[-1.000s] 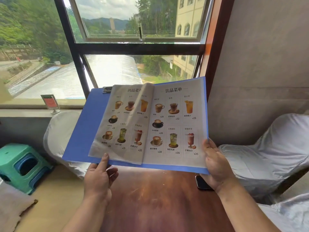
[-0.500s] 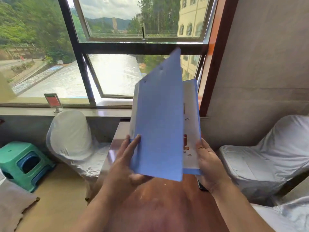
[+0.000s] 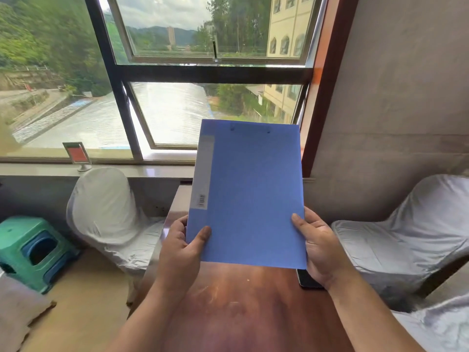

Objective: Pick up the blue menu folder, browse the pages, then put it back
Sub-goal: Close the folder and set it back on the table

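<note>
A: Where is the blue menu folder (image 3: 250, 196) seen?

B: It is held closed and raised above the near part of the wooden table (image 3: 243, 308), its plain cover turned toward the camera. A grey spine strip with a small barcode label is seen along its left edge, and two small rivets are seen near its top.

A: How is it gripped?

B: Its lower left corner is clasped by the left hand (image 3: 184, 246): the thumb is laid across the front of the cover and the fingers are curled behind it. Its lower right edge is supported by the right hand (image 3: 318, 246), with the thumb pressed on the cover near the edge and the palm cupped beside it. The fingers behind are hidden, so how far they are wrapped cannot be told.

A: What is found around it?

B: A dark phone (image 3: 305, 279) is seen lying on the table, just under the right wrist. White-covered chairs are placed on either side, one on the left (image 3: 101, 207) and one on the right (image 3: 411, 232). A green plastic stool (image 3: 30, 250) is set on the floor at the far left. A small sign holder (image 3: 78, 156) is stood on the window sill (image 3: 142, 170), behind the left chair.
</note>
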`<state>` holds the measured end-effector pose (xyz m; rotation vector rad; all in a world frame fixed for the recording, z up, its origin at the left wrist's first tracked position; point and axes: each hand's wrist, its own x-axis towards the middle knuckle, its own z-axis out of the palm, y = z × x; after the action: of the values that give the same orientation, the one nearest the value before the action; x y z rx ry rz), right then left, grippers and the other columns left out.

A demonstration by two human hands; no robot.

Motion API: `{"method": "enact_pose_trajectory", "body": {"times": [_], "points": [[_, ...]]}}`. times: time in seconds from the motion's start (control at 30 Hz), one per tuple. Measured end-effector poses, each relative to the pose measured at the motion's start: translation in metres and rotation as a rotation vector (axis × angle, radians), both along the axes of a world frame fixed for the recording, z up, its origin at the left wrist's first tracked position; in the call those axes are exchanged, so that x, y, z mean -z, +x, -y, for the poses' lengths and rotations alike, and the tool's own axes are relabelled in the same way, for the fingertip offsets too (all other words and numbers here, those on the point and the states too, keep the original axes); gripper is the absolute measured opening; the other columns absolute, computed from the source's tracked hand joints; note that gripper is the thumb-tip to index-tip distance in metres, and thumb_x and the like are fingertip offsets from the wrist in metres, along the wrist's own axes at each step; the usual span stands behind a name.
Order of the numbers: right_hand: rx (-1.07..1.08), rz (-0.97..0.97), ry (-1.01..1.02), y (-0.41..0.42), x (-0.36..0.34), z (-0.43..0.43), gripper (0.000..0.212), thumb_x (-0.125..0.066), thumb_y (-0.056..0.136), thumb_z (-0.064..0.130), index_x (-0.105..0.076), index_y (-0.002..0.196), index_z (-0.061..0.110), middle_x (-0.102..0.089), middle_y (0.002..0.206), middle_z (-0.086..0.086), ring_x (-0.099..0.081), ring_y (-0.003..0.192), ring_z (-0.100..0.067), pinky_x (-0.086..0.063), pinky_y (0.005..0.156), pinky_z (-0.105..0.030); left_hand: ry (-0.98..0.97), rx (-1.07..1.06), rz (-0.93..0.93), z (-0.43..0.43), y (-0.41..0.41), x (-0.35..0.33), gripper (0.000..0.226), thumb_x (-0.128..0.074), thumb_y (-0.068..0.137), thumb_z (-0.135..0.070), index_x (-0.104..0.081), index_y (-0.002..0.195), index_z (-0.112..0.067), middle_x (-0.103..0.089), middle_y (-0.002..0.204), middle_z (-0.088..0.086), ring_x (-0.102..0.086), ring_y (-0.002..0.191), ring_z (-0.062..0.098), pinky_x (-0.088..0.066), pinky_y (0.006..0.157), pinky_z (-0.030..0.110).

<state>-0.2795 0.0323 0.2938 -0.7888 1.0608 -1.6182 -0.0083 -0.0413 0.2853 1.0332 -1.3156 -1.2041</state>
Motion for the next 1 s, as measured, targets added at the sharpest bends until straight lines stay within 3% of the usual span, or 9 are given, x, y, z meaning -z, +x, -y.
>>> {"method": "enact_pose_trajectory", "body": {"times": [0.23,0.33,0.43,0.57,0.73,0.9,1.0], "points": [[0.024,-0.083,0.038,-0.002,0.006,-0.005,0.027,-0.055,0.112,0.013,-0.074,0.131,0.014,-0.08,0.129,-0.017,-0.079,0.112,-0.033,-0.068,0.082,-0.043,0.057,0.025,0.038,0.001,-0.002,0.013,0.037,-0.081,0.089,-0.03,-0.066,0.12,-0.021,-0.082,0.11,-0.001,-0.08,0.097,0.021,-0.065,0.076,0.038],[0.068,-0.225,0.17,-0.005,0.036,-0.02,0.022,-0.057,0.11,0.003,-0.077,0.114,0.013,-0.081,0.124,-0.021,-0.082,0.099,-0.028,-0.068,0.082,-0.042,0.142,0.083,0.207,-0.005,0.006,0.048,0.024,-0.085,0.088,-0.017,-0.071,0.106,-0.021,-0.084,0.094,-0.007,-0.081,0.086,0.02,-0.063,0.065,0.029],[0.031,-0.473,0.37,-0.005,0.092,-0.051,0.021,-0.063,0.106,-0.001,-0.074,0.111,0.016,-0.081,0.123,-0.02,-0.08,0.101,-0.028,-0.063,0.096,-0.051,0.268,0.127,0.461,-0.029,0.02,0.105,0.026,-0.09,0.082,-0.026,-0.068,0.095,-0.023,-0.081,0.078,-0.012,-0.077,0.068,0.007,-0.055,0.056,0.023],[-0.056,-0.712,0.652,0.013,0.185,-0.11,0.012,-0.072,0.101,0.01,-0.076,0.106,0.02,-0.083,0.113,-0.006,-0.079,0.104,-0.029,-0.063,0.093,-0.051,0.423,0.199,0.812,-0.089,0.04,0.199,0.036,-0.09,0.078,-0.042,-0.059,0.091,-0.028,-0.075,0.083,-0.008,-0.07,0.066,0.001,-0.049,0.055,0.025],[-0.223,-0.843,0.908,0.041,0.285,-0.185,0.013,-0.072,0.099,0.026,-0.074,0.11,0.02,-0.08,0.106,0.0,-0.074,0.095,-0.024,-0.062,0.085,-0.046,0.661,0.297,0.979,-0.177,0.066,0.293,0.044,-0.089,0.078,-0.042,-0.054,0.098,-0.026,-0.072,0.095,-0.005,-0.073,0.083,0.021,-0.064,0.073,0.048],[-0.336,-0.945,1.053,0.062,0.336,-0.229,0.017,-0.07,0.099,0.035,-0.066,0.095,0.02,-0.072,0.094,0.002,-0.067,0.083,-0.021,-0.055,0.07,-0.04,0.704,0.417,1.226,-0.219,0.079,0.332,0.049,-0.085,0.078,-0.051,-0.051,0.101,-0.024,-0.066,0.096,-0.005,-0.069,0.082,0.02,-0.062,0.07,0.046],[-0.359,-1.016,1.1,0.067,0.348,-0.239,0.027,-0.069,0.101,0.039,-0.054,0.083,0.024,-0.06,0.081,0.008,-0.063,0.079,-0.023,-0.045,0.057,-0.036,0.615,0.489,1.377,-0.222,0.079,0.338,0.052,-0.081,0.077,-0.061,-0.049,0.098,-0.026,-0.064,0.092,-0.005,-0.065,0.077,0.018,-0.053,0.059,0.037]]}}
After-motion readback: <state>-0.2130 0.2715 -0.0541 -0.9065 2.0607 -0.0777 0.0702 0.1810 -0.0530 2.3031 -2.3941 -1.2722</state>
